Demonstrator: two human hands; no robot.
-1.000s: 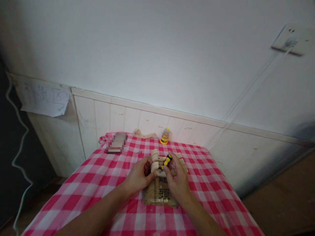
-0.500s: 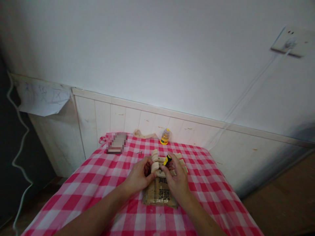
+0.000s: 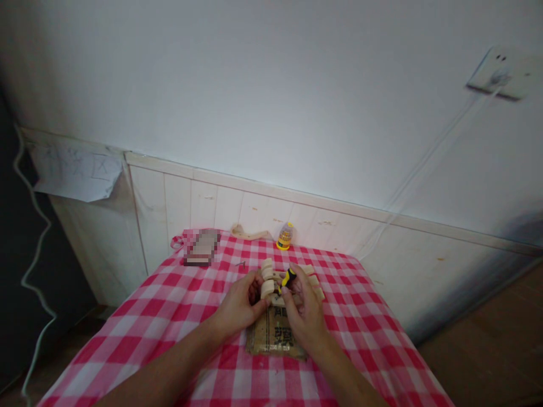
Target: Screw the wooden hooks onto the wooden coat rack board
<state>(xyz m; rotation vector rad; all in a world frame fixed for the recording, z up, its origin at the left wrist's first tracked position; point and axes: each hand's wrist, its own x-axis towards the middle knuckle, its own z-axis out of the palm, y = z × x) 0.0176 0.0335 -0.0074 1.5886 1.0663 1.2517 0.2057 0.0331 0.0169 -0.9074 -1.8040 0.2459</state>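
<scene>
My left hand (image 3: 241,299) is closed on the left side of a pale wooden assembly (image 3: 267,289) made of several curved slats. In my right hand (image 3: 309,308) is a small screwdriver (image 3: 288,277) with a yellow and black handle, gripped between thumb and fingers. It tilts down toward the middle of the wooden assembly; its tip is too small to make out. More slats show beyond my right fingers. Beneath the assembly lies a flat brown cardboard piece (image 3: 271,336) with dark printed characters, wrapped in shiny tape.
A red and white checked cloth (image 3: 169,333) covers the table. Toward the wall stand a yellow-capped bottle (image 3: 285,236), a curved wooden piece (image 3: 250,233) and a blurred-out flat object (image 3: 202,247). A small metal piece (image 3: 241,264) lies nearer. A cable (image 3: 424,164) hangs from the wall socket (image 3: 500,73).
The thumb and fingers of my right hand have shifted slightly around the screwdriver handle. My left hand keeps its hold on the wooden assembly, and the view has moved a little.
</scene>
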